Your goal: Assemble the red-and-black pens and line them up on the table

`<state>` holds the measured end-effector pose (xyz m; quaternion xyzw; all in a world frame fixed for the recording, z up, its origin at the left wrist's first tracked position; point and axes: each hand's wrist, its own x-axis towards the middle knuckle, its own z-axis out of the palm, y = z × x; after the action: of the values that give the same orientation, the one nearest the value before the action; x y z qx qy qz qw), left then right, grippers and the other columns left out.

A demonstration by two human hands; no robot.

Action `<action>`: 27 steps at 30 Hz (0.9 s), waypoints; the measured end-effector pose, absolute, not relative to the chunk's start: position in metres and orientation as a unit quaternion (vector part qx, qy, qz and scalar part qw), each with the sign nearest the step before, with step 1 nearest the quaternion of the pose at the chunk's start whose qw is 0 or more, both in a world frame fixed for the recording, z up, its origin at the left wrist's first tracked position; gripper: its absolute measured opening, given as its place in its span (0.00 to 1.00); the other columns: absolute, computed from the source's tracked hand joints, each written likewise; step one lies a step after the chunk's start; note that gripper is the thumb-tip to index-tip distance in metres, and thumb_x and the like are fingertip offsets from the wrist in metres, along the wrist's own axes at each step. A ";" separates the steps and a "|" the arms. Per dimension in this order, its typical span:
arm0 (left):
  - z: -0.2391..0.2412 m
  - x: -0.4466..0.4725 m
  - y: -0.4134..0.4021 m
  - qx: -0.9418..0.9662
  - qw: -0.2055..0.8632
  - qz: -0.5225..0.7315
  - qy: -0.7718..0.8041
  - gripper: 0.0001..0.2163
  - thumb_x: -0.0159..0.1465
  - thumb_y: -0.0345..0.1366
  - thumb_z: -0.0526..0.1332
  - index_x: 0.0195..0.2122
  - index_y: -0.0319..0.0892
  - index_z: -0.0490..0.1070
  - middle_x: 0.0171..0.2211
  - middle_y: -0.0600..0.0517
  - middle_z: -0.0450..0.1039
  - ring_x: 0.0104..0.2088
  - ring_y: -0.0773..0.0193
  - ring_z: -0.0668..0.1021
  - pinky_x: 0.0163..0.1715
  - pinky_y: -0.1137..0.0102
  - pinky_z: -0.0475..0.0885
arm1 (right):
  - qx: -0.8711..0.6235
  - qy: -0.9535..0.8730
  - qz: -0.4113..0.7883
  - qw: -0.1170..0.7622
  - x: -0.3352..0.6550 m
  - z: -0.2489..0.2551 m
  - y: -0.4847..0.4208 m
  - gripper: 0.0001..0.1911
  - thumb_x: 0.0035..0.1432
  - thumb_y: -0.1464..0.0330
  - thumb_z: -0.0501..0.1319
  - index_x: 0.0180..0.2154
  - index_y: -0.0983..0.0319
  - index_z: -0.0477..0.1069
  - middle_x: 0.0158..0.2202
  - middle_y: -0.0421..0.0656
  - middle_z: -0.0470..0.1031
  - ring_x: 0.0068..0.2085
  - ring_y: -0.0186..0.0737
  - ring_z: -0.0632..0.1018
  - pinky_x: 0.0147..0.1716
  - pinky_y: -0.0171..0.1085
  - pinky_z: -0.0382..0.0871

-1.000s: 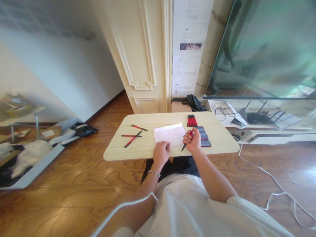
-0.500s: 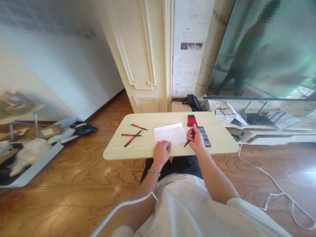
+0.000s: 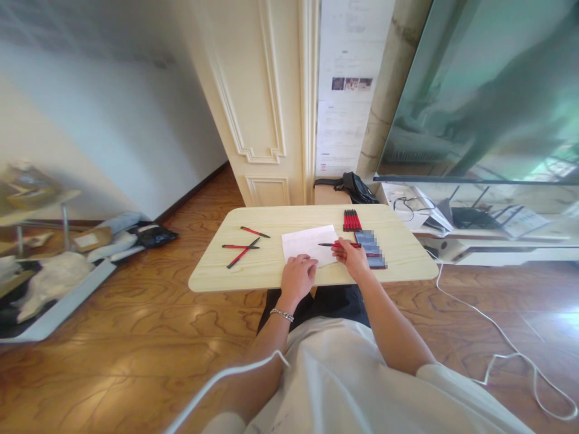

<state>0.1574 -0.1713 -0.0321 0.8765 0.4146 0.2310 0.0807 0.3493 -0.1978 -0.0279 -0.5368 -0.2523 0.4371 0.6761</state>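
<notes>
My right hand [image 3: 351, 259] grips a red and black pen [image 3: 339, 245] over the right edge of a white sheet of paper [image 3: 307, 239]. The pen lies nearly level, its dark tip pointing left above the sheet. At the paper's lower edge rests my left hand [image 3: 298, 277], fingers loosely laid on it and holding nothing. Beyond the right hand, a phone [image 3: 371, 247] lies partly behind the fingers. A row of several red and black pens [image 3: 351, 220] sits side by side above the phone. To the left of the paper are three loose pens [image 3: 244, 253], two of them crossed.
The small light wood table [image 3: 407, 256] has rounded corners and stands close over my lap. Behind it are a cream door panel [image 3: 271, 120] and a black bag [image 3: 357, 188]. A white cable [image 3: 497, 325] runs along the floor at the right.
My right hand has turned the pen from slanting down toward the table to nearly level, its tip now left over the paper. The left hand has shifted only slightly. The reflection in the screen has changed.
</notes>
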 end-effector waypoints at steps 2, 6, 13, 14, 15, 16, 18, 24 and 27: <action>-0.031 0.157 -0.171 0.878 0.081 0.225 0.415 0.13 0.67 0.39 0.52 0.45 0.51 0.75 0.48 0.51 0.70 0.44 0.58 0.69 0.47 0.63 0.64 | -0.574 -0.280 0.361 0.680 0.347 -0.035 -0.195 0.15 0.44 0.57 0.68 0.27 0.62 0.69 0.21 0.40 0.73 0.20 0.32 0.71 0.18 0.30 0.61; -0.031 0.158 -0.171 0.878 0.078 0.227 0.414 0.13 0.66 0.39 0.52 0.46 0.52 0.75 0.48 0.51 0.70 0.44 0.58 0.69 0.47 0.63 0.64 | -0.617 -0.308 0.326 0.647 0.347 -0.043 -0.190 0.13 0.47 0.58 0.63 0.29 0.62 0.70 0.18 0.39 0.71 0.18 0.32 0.69 0.17 0.30 0.58; -0.032 0.159 -0.171 0.874 0.086 0.238 0.414 0.13 0.66 0.39 0.53 0.45 0.53 0.76 0.48 0.50 0.70 0.44 0.56 0.69 0.45 0.62 0.65 | -0.677 -0.402 0.234 0.570 0.346 -0.043 -0.193 0.09 0.44 0.63 0.63 0.26 0.62 0.73 0.22 0.40 0.75 0.23 0.35 0.71 0.22 0.33 0.62; -0.032 0.160 -0.171 0.874 0.087 0.237 0.416 0.13 0.66 0.38 0.53 0.45 0.52 0.76 0.48 0.50 0.70 0.44 0.56 0.69 0.45 0.62 0.65 | -0.686 -0.405 0.222 0.562 0.346 -0.043 -0.193 0.08 0.44 0.63 0.63 0.26 0.62 0.73 0.22 0.40 0.75 0.23 0.35 0.71 0.23 0.33 0.62; -0.032 0.160 -0.171 0.873 0.089 0.235 0.418 0.13 0.66 0.38 0.54 0.45 0.52 0.76 0.48 0.49 0.70 0.44 0.56 0.69 0.46 0.62 0.65 | -0.694 -0.407 0.214 0.555 0.345 -0.044 -0.193 0.08 0.45 0.63 0.62 0.25 0.62 0.73 0.21 0.40 0.74 0.23 0.36 0.71 0.23 0.33 0.61; -0.032 0.159 -0.171 0.873 0.089 0.234 0.419 0.13 0.66 0.38 0.54 0.46 0.51 0.76 0.48 0.49 0.70 0.44 0.56 0.69 0.46 0.62 0.65 | -0.700 -0.407 0.208 0.549 0.345 -0.044 -0.193 0.08 0.45 0.63 0.61 0.24 0.62 0.72 0.21 0.40 0.74 0.23 0.36 0.71 0.23 0.33 0.61; -0.032 0.159 -0.171 0.873 0.089 0.234 0.418 0.13 0.66 0.38 0.53 0.46 0.51 0.76 0.48 0.49 0.70 0.44 0.56 0.69 0.46 0.61 0.65 | -0.704 -0.409 0.205 0.543 0.344 -0.044 -0.193 0.08 0.45 0.64 0.60 0.24 0.62 0.72 0.22 0.40 0.75 0.24 0.36 0.72 0.24 0.33 0.61; -0.034 0.158 -0.171 0.877 0.082 0.239 0.408 0.13 0.66 0.38 0.53 0.46 0.52 0.75 0.48 0.50 0.71 0.44 0.57 0.69 0.46 0.62 0.65 | -0.713 -0.427 0.192 0.523 0.342 -0.039 -0.195 0.08 0.45 0.64 0.59 0.23 0.61 0.72 0.21 0.40 0.74 0.24 0.36 0.71 0.24 0.33 0.60; -0.034 0.158 -0.171 0.877 0.079 0.239 0.408 0.13 0.66 0.38 0.53 0.46 0.52 0.75 0.48 0.50 0.70 0.44 0.56 0.69 0.45 0.62 0.65 | -0.718 -0.428 0.187 0.517 0.340 -0.036 -0.196 0.07 0.45 0.65 0.59 0.23 0.61 0.72 0.20 0.39 0.73 0.23 0.36 0.70 0.23 0.34 0.59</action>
<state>0.1582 -0.1707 -0.0338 0.8775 0.4082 0.2391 0.0787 0.3403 -0.1962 -0.0359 -0.7177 -0.4278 0.1866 0.5168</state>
